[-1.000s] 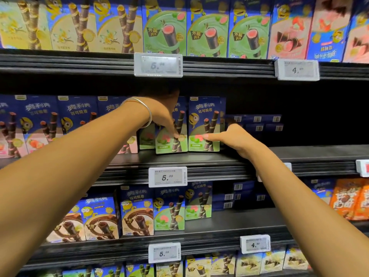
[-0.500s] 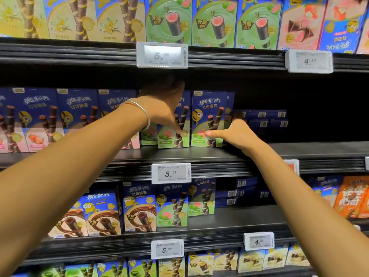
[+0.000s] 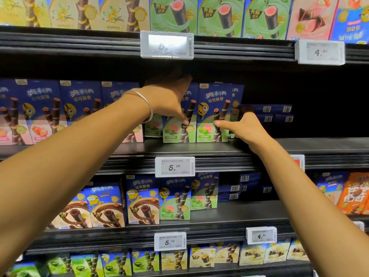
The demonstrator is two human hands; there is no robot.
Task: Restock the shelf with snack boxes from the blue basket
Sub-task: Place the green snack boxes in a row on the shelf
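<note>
Two grips unchanged: left hand [image 3: 169, 96] grasps left box [image 3: 173, 133], right hand [image 3: 244, 129] right box [image 3: 211, 111]

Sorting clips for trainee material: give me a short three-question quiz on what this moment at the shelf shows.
1. True or false: the right hand has its thumb on the front of the right green box.
2. The price tag on that box's shelf edge reads: A) 4.90 B) 5.39 C) 3.50
3. Which hand has its thumb on the left green box?

Key: 1 true. 2 B. 3 the left hand, the one with the silver bracelet at its wrist.
</note>
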